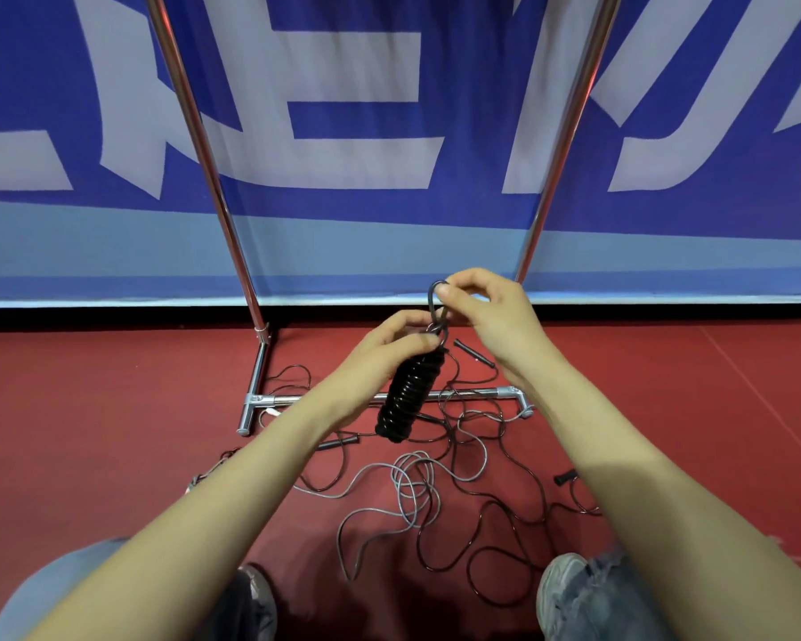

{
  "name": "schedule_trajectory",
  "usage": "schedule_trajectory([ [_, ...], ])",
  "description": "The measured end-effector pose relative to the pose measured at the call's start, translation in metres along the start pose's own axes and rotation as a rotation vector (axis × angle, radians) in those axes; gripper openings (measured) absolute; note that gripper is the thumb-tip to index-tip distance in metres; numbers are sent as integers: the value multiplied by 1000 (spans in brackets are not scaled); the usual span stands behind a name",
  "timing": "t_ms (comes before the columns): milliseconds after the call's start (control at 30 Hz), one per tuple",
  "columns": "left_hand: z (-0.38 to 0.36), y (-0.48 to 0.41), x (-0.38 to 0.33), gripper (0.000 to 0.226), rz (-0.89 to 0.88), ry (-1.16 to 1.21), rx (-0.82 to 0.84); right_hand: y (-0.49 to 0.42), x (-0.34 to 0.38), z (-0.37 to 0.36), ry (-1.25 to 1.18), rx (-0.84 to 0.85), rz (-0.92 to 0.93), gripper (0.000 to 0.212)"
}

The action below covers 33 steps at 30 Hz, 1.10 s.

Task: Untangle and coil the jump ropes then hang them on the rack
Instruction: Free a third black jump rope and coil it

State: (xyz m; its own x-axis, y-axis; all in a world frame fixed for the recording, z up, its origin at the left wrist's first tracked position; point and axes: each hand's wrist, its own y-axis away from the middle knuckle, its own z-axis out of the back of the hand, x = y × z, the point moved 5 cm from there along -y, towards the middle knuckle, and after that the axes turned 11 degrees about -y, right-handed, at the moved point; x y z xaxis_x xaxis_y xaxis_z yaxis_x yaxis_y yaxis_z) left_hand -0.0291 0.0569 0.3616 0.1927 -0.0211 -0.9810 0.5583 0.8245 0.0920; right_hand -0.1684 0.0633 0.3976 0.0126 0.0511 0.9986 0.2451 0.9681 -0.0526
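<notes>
A black jump rope is wound into a tight coil (408,400) that hangs in front of me. My left hand (389,342) grips the top of the coil. My right hand (486,307) pinches a small loop of the same rope just above it. Below, on the red floor, lie a grey rope (410,483) and thin black ropes (509,501) in a loose tangle, with black handles (473,353) among them. The chrome rack (213,178) stands behind, and its base bar (472,393) lies across the ropes.
A blue and white banner (389,131) covers the wall behind the rack. My knees and grey shoes (560,589) are at the bottom edge. Another black handle (565,477) lies at the right of the tangle. Red floor stretches out to both sides.
</notes>
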Motion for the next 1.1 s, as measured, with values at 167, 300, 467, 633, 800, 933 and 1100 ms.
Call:
schedule_trajectory([
  [167,8,3,-9,25,-49,-234,-363,2,-2,-8,-117,8,-30,14],
  [300,16,-4,-14,18,-79,-419,-400,4,2,-13,-214,5,-63,20],
  [467,27,-7,-10,31,-112,-496,-399,3,11,-6,-279,32,-70,21],
  [633,23,-8,-5,36,-54,-578,-254,2,7,-1,-211,11,-84,17],
  [800,19,-6,3,33,-103,-561,-60,-5,-6,10,-114,38,-180,13],
  [933,10,0,10,23,11,-200,35,-9,-12,19,-93,41,-204,9],
  [1100,10,-5,15,10,6,-315,-19,-7,-12,14,-73,39,-138,11],
])
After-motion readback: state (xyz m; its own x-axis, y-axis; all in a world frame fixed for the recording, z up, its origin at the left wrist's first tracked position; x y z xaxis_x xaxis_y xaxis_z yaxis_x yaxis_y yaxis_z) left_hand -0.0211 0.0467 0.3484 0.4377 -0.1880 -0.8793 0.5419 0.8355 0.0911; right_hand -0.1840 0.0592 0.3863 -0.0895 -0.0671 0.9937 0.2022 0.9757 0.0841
